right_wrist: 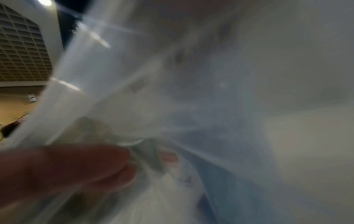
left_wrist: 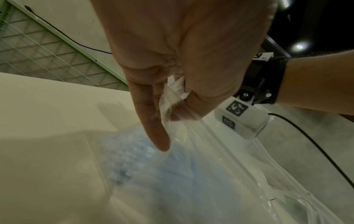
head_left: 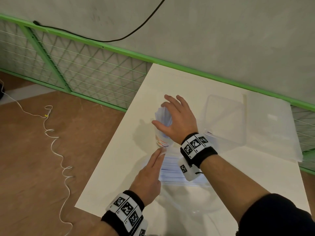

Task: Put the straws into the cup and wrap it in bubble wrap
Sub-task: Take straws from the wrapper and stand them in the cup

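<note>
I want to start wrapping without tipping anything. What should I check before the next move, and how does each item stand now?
1. Straws in the cup: ok, the bundle stands in it.
2. Cup upright on the table: ok.
3. Left hand has the bubble wrap: ok, thumb and fingers pinch its edge.
4. Right hand steadies the straws: cannot tell. Its spread fingers are over them, but contact is hidden.
5. Wrap around the cup: not ok, most of the sheet lies on the table beside it.
6. Clear container out of the way: ok, it sits apart on the right.
</note>
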The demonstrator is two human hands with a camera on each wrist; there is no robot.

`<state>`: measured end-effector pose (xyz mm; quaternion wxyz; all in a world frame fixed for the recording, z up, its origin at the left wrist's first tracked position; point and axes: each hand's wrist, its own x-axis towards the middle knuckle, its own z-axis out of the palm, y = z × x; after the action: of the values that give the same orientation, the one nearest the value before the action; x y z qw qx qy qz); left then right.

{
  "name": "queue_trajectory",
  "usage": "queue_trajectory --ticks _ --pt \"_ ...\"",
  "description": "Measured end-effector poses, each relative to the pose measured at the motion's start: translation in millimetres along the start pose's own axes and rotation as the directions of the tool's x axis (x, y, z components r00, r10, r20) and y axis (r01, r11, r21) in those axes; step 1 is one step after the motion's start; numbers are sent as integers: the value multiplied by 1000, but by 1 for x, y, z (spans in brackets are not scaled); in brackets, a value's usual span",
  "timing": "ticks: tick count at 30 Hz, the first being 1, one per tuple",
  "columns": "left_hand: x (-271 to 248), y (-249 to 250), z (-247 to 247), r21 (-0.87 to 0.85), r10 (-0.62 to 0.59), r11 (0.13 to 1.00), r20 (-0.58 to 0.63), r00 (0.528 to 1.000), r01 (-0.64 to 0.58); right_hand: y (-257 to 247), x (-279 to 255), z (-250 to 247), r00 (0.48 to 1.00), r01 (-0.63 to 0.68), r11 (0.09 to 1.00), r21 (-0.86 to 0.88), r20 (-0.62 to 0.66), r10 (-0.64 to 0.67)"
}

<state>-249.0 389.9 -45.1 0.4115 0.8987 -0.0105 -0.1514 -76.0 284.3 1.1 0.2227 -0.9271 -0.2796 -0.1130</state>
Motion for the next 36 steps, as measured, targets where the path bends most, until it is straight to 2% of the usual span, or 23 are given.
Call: queue_trajectory --ticks 4,7,10,12,15,17,19,23,27,30,33,36 --pt "0 -1 -1 -3 -3 1000 -1 1000 3 6 1 7 997 5 1000 31 -84 -2" --pt "0 -2 -1 -5 12 1000 -11 1000 -12 1 2 6 997 51 998 21 -64 -50" --pt "0 -3 -1 -2 27 1000 -19 999 -27 -3 9 0 1000 14 998 61 1 -14" --pt "1 -4 -1 -2 38 999 -19 999 -38 -5 13 -1 999 2 1000 12 47 -3" --pt "1 -5 0 -1 43 999 -20 999 -43 -6 14 5 992 106 993 -51 79 -102" --pt "1 -5 0 4 45 999 -24 999 -45 -3 11 12 982 188 982 -34 37 -187" --pt "1 -5 0 7 43 999 -27 999 -43 3 10 16 978 205 978 -34 -28 -206" --pt "1 -6 -1 2 50 999 -30 998 -50 9 12 13 986 165 986 23 -30 -165" --pt "1 -4 -2 -7 59 998 -20 998 -59 8 11 13 980 194 978 -75 56 -190" --pt "1 -4 -2 -11 58 998 -20 998 -59 6 14 11 986 166 986 -22 27 -165" --pt "1 -3 -3 -20 52 998 -15 999 -52 3 18 -3 996 85 996 15 11 -85" --pt "1 0 -2 -30 41 999 -1 999 -41 0 16 -12 988 -23 987 -161 149 48"
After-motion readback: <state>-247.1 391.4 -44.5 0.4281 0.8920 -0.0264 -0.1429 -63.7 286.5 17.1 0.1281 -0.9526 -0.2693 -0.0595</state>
